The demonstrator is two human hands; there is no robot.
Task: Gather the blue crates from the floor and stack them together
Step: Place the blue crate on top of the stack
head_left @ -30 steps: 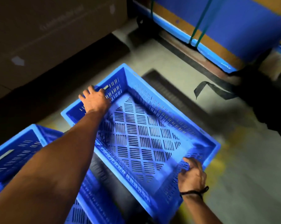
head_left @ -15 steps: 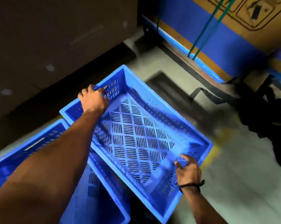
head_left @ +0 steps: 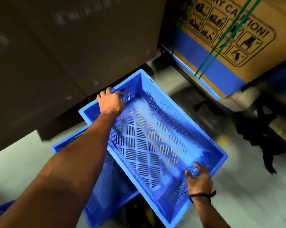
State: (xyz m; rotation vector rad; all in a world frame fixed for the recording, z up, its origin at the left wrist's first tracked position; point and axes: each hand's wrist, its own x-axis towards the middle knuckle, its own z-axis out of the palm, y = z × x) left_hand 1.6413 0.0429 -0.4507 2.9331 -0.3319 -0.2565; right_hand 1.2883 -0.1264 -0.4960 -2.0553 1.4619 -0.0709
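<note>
Head view: we have both hands on the upper blue crate [head_left: 155, 137], one at each short end. The left hand [head_left: 111, 102] curls its fingers over the far end wall beside the handle slot. The right hand [head_left: 199, 180], with a dark wristband [head_left: 203, 195], grips the near end wall, fingers hooked into the slotted side. The crate looks to be held clear of the floor [head_left: 254, 203], open side up and empty. Its long axis runs diagonally from far-left to near-right, so our left arm is at full reach and our right is tucked close. The key relation is that the lower blue crate [head_left: 112, 191] sits beneath and off toward our near-left, only partly covered by the held one. Their rims are not lined up, and the held crate overhangs to the right. We judge the next move needs a shift toward our left plus a small turn to square the corners before lowering. The motion blur hides whether the two crates are touching. A printed cardboard carton [head_left: 247, 51] with green straps [head_left: 221, 45] stands far right, well apart.
</note>
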